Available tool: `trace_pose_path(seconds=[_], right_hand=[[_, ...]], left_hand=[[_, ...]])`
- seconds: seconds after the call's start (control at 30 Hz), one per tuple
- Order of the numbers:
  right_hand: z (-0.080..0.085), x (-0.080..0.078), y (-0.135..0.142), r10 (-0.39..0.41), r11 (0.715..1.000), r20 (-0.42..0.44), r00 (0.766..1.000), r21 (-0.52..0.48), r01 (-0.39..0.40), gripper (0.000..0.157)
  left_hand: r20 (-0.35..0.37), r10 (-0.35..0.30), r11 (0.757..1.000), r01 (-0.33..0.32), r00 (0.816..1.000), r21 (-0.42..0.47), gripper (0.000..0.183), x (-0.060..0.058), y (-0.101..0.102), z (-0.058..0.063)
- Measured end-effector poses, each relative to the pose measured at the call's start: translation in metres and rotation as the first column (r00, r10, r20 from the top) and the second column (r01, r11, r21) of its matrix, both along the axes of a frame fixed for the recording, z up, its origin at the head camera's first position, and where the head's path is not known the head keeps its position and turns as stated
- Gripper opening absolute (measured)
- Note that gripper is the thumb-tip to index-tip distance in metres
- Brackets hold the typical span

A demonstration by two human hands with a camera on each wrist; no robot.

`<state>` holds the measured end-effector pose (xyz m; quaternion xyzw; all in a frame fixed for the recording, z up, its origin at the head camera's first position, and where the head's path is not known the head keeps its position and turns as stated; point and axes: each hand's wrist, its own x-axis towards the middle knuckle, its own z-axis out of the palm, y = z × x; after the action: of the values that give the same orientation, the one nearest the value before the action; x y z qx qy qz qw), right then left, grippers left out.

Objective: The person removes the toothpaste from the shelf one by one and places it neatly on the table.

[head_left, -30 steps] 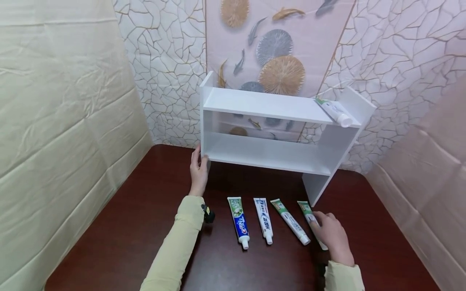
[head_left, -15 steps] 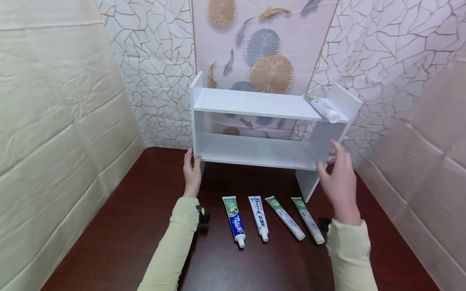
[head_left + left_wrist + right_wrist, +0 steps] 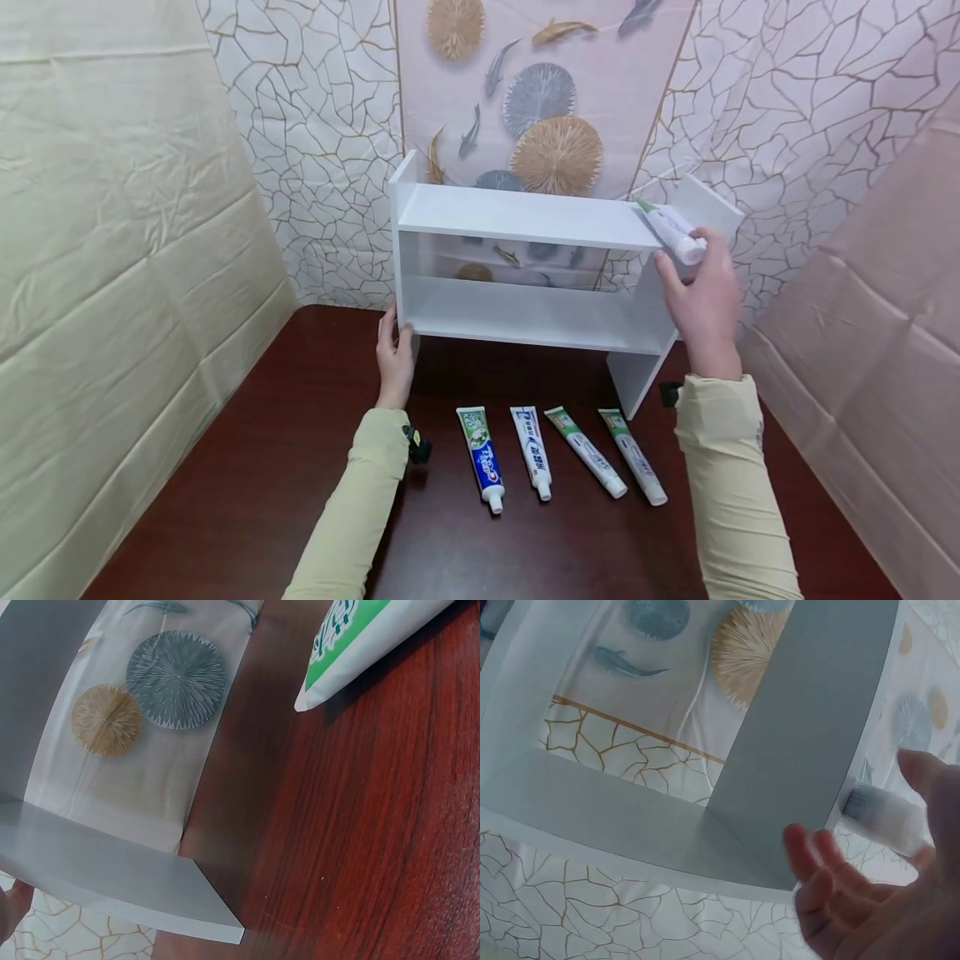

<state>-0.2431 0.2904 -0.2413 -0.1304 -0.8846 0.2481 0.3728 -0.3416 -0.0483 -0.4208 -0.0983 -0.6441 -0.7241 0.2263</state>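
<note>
A white shelf unit [image 3: 525,321] stands on the table, and my left hand [image 3: 396,358] grips its left side panel, thumb at the front edge and fingers outside. At the top board's right end, a white and green toothpaste tube [image 3: 667,227] lies with its cap over the front edge. My right hand [image 3: 703,304] reaches up there, its index finger touching the tube near the cap. The thumb stands apart from the tube. In the right wrist view this tube [image 3: 889,817] is blurred, between thumb and index finger, while the other fingers bend beside the right panel.
On the dark red table [image 3: 247,483] several toothpaste tubes lie in a row before the shelf: a blue-green one [image 3: 481,458], a white one [image 3: 531,454], and green-white ones such as the rightmost tube [image 3: 632,457]. Fabric walls [image 3: 127,275] enclose the table.
My right hand has left the rightmost tube on the table and risen to the top board's tube, which has shifted slightly. My left hand stays on the shelf. The head view has turned slightly.
</note>
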Motion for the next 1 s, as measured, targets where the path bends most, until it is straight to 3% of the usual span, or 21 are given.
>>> trace_pose_path(seconds=[0.17,0.23,0.3,0.4,0.5,0.67,0.83,1.0], right_hand=[[-0.002,0.0,0.005,0.028,0.983,-0.177,0.984,-0.174,-0.059,0.034],[-0.005,0.002,0.006,0.025,0.978,-0.231,0.973,-0.197,-0.072,0.025],[-0.006,0.004,0.007,0.021,0.982,-0.269,0.963,-0.173,-0.07,0.026],[-0.004,0.005,0.006,0.02,0.996,-0.256,0.966,-0.078,-0.041,0.046],[0.002,0.003,0.003,0.061,0.998,-0.2,0.978,0.011,-0.06,0.058],[0.005,0.003,0.001,0.08,0.995,-0.168,0.983,0.072,-0.069,0.04],[-0.005,0.018,0.006,0.037,0.999,-0.207,0.978,-0.024,-0.043,0.031],[-0.026,0.052,0.022,-0.025,0.985,-0.214,0.976,-0.171,-0.012,0.029]], left_hand=[[-0.02,0.007,1.0,-0.007,1.0,0.014,0.044,0.001,0.002,0.004],[-0.024,0.015,1.0,-0.015,1.0,0.014,0.044,0.0,0.002,0.004],[-0.024,0.023,1.0,-0.022,0.999,0.009,0.044,0.0,0.003,0.003],[-0.018,0.034,0.999,-0.033,0.999,0.005,0.044,0.001,0.003,0.002],[-0.015,0.039,0.999,-0.039,0.999,0.001,0.043,0.002,0.003,0.001],[-0.021,0.038,0.999,-0.038,0.999,-0.008,0.043,0.003,0.004,0.001],[-0.028,0.04,0.999,-0.041,0.999,-0.017,0.043,0.003,0.004,0.003],[-0.018,0.036,0.999,-0.036,0.999,-0.002,0.044,0.0,0.002,0.001]])
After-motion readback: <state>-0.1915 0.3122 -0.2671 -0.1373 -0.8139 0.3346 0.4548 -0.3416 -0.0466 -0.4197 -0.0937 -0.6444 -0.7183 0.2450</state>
